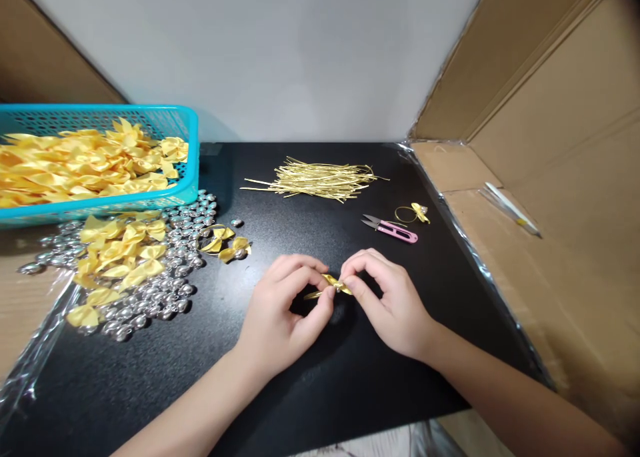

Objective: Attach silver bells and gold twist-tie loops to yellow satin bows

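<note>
Between my two hands, over the middle of the black table, is a small yellow ribbon bow (343,287). My left hand (290,310) pinches its left side with thumb and fingers. On its other side my right hand (387,302) holds it with thumb and forefinger closed. A thin gold twist tie (313,295) sticks out to the left beneath my left fingers. The bow's centre is partly hidden by the fingertips. Further off lie pink thread snips (397,231) and a bow with a looped gold tie (419,212).
A blue basket (193,157) full of yellow bows stands at the left. Silver bells (175,263) spread below it, with loose yellow bows (123,250) on top. A bundle of gold twist ties (320,179) lies at the back. Cardboard (560,110) walls the right side, with a white pen-like tool (513,209) there.
</note>
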A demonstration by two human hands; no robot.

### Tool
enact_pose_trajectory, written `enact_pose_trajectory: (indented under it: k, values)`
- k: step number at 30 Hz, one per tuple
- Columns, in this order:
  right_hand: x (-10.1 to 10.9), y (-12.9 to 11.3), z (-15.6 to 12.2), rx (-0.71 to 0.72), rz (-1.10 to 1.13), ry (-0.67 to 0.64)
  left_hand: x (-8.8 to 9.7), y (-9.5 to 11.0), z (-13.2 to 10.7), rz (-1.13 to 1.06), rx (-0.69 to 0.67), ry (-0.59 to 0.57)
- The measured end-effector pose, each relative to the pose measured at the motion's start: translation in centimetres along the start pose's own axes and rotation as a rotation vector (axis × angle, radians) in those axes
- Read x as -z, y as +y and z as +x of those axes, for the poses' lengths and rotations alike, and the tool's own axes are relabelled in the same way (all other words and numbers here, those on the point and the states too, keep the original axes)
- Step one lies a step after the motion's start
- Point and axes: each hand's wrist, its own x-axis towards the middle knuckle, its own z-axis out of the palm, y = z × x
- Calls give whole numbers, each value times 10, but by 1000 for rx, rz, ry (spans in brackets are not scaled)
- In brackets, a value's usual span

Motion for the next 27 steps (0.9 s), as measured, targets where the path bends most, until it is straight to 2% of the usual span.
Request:
enact_pose_trajectory:
  k: [3,7,15,18,21,24,27]
  values:
    - [1,0,0,-68,37,27,0,1,-1,72,0,47]
    - [0,-1,1,-158,111,40,-1,0,-2,90,-8,24]
    - [-1,-1,1,-197,197,17,1,0,-1,115,-38,27]
    - [-1,-1,1,-206,220,10,1,1,-2,135,-35,86]
    - [-2,0,2,-213,243,34,1,1,-3,55,50,88]
    - [-3,0,1,-220,224,75,-1,3,-3,-127,179,-44]
    - [-5,1,-1,-193,186,69,-3,3,-2,-329,403,-96]
